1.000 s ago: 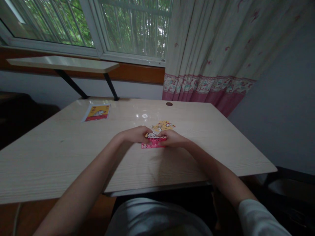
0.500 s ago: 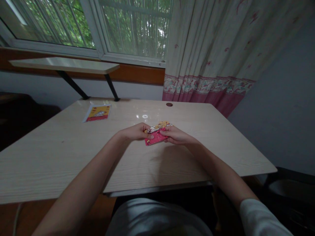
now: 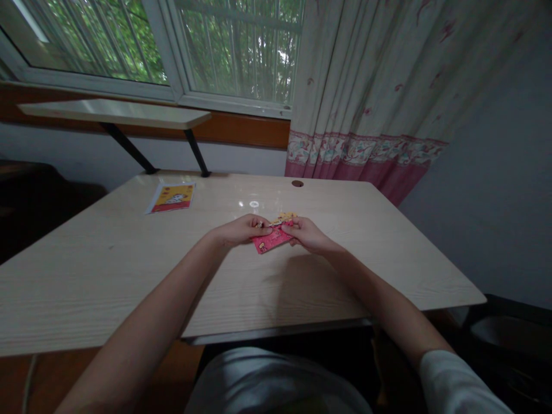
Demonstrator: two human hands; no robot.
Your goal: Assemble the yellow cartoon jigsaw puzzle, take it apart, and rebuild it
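Both my hands hold a flat pink printed packet (image 3: 272, 240), like a paper envelope, tilted a little above the desk. A yellow and white patterned piece (image 3: 283, 218) shows along its top edge; whether it is part of the packet I cannot tell. My left hand (image 3: 245, 229) pinches the left side, thumb across the front. On the right side, my right hand (image 3: 307, 234) grips with its thumb near the top edge. The fingers behind are mostly hidden. Farther left lies a yellow and red picture sheet (image 3: 173, 197) with a white animal figure.
The pale wooden desk (image 3: 129, 276) has a round brown cable hole (image 3: 297, 183) near its back edge. A raised shelf (image 3: 116, 112) on black supports stands at back left. Behind are a window (image 3: 237, 52) and a curtain (image 3: 353, 98).
Less of the yellow and white piece shows above the pink packet now. My left thumb has shifted right across the front, and the packet is tilted slightly more.
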